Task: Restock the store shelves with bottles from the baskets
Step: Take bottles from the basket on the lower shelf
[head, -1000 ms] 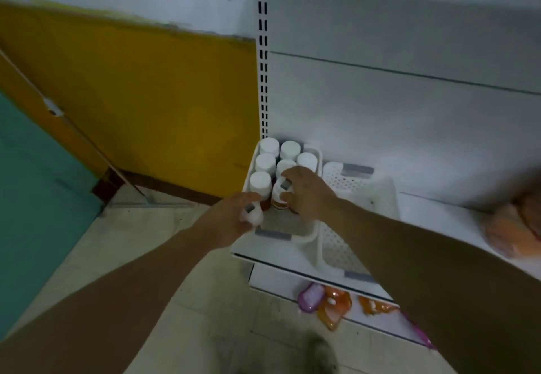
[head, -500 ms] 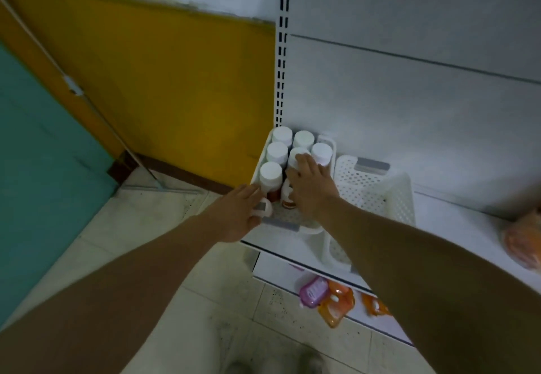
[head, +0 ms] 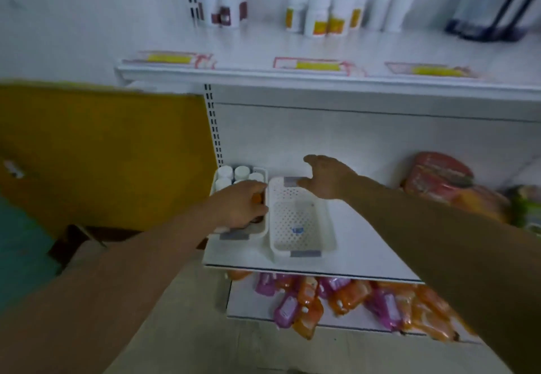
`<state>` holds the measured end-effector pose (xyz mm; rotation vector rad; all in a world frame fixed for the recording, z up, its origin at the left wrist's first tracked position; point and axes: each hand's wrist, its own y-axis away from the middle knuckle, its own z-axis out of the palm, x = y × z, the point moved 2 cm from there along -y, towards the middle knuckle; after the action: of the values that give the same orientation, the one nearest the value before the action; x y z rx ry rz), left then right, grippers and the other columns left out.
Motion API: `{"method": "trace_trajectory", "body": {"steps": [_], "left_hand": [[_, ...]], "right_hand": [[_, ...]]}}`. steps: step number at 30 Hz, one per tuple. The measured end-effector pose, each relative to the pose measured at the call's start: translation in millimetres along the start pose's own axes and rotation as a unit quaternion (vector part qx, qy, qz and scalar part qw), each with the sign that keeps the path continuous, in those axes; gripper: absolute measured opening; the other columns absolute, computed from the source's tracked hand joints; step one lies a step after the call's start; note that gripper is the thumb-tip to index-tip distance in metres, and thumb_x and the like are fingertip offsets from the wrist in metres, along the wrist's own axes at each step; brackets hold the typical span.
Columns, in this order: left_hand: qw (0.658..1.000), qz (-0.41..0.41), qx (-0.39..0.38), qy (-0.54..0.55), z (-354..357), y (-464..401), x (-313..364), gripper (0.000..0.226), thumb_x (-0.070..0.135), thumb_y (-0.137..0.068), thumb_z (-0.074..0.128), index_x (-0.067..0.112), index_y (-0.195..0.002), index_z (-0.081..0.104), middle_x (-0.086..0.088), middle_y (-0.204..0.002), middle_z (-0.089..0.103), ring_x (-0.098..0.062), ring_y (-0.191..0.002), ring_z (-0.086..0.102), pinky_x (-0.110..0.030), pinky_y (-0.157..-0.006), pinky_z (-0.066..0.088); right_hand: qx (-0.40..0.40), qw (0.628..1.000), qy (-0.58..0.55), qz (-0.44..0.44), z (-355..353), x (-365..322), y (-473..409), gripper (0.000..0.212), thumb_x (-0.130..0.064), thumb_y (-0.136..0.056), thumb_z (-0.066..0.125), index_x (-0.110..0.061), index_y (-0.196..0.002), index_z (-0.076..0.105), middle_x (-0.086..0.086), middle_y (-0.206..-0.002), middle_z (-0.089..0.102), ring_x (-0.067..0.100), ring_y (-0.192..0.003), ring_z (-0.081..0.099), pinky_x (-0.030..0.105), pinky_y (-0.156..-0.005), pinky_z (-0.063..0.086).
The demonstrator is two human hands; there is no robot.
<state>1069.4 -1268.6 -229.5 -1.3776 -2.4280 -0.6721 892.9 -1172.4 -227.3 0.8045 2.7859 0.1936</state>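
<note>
A narrow white basket (head: 234, 236) at the left end of the middle shelf (head: 371, 236) holds several white-capped bottles (head: 233, 173) at its far end. My left hand (head: 241, 208) is inside this basket, curled around an orange-brown bottle (head: 257, 198) that is mostly hidden by my fingers. Beside it on the right stands an empty perforated white basket (head: 301, 246). My right hand (head: 329, 179) hovers over that basket's far end, fingers spread, holding nothing. More white bottles (head: 320, 15) stand at the back of the upper shelf (head: 322, 76).
Price labels lie along the upper shelf's front. Dark packs (head: 491, 8) sit at its right end. Red and orange bags (head: 442, 180) lie on the middle shelf at right. Pink and orange pouches (head: 345, 300) fill the bottom shelf. A yellow wall panel (head: 102, 151) is at left.
My view has tilted up, bringing the upper shelf into sight. My right hand left the bottles and moved right over the empty basket. My left hand moved into the left basket.
</note>
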Motion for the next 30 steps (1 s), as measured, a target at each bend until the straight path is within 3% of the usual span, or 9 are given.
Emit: {"method": "trace_trajectory", "body": {"steps": [4, 8, 16, 23, 30], "left_hand": [[0.994, 0.104, -0.017, -0.001, -15, 6, 69, 0.062, 0.033, -0.093, 0.055, 0.021, -0.147, 0.026, 0.001, -0.155, 0.022, -0.014, -0.139, 0.026, -0.016, -0.105, 0.017], [0.981, 0.187, -0.018, -0.036, -22, 15, 152, 0.065, 0.038, -0.093, 0.053, 0.023, -0.149, 0.022, 0.002, -0.157, 0.017, -0.013, -0.142, 0.02, -0.017, -0.108, 0.013], [0.931, 0.351, -0.008, -0.1, -1, 31, 357, 0.064, 0.038, -0.091, 0.056, 0.027, -0.147, 0.026, 0.003, -0.154, 0.025, -0.016, -0.138, 0.029, -0.021, -0.105, 0.023], [0.885, 0.443, 0.03, -0.138, 14, 22, 543, 0.065, 0.04, -0.092, 0.054, 0.025, -0.148, 0.024, 0.002, -0.154, 0.024, -0.018, -0.137, 0.029, -0.027, -0.109, 0.024], [0.863, 0.461, 0.067, -0.195, 15, -28, 653, 0.067, 0.043, -0.091, 0.054, 0.024, -0.148, 0.025, 0.0, -0.154, 0.026, -0.02, -0.139, 0.029, -0.036, -0.113, 0.026]], "right_hand": [[0.052, 0.997, -0.004, 0.055, -50, 35, 75, 0.069, -0.05, -0.094, 0.047, -0.014, -0.149, 0.025, 0.011, -0.152, 0.034, 0.028, -0.136, 0.035, 0.035, -0.11, 0.03], [0.111, 0.986, -0.002, 0.125, -98, 80, 155, 0.064, -0.049, -0.092, 0.05, -0.018, -0.146, 0.032, 0.009, -0.148, 0.04, 0.029, -0.131, 0.041, 0.035, -0.108, 0.035], [0.172, 0.953, 0.026, 0.25, -167, 206, 300, 0.068, -0.057, -0.09, 0.049, -0.023, -0.146, 0.031, 0.005, -0.15, 0.038, 0.027, -0.133, 0.04, 0.039, -0.108, 0.035], [0.223, 0.918, 0.054, 0.324, -249, 334, 408, 0.067, -0.053, -0.092, 0.049, -0.021, -0.147, 0.03, 0.006, -0.15, 0.038, 0.027, -0.133, 0.039, 0.038, -0.107, 0.035], [0.246, 0.893, 0.079, 0.367, -307, 437, 443, 0.061, -0.051, -0.093, 0.046, -0.018, -0.143, 0.036, 0.009, -0.147, 0.041, 0.03, -0.13, 0.041, 0.038, -0.103, 0.037]]}}
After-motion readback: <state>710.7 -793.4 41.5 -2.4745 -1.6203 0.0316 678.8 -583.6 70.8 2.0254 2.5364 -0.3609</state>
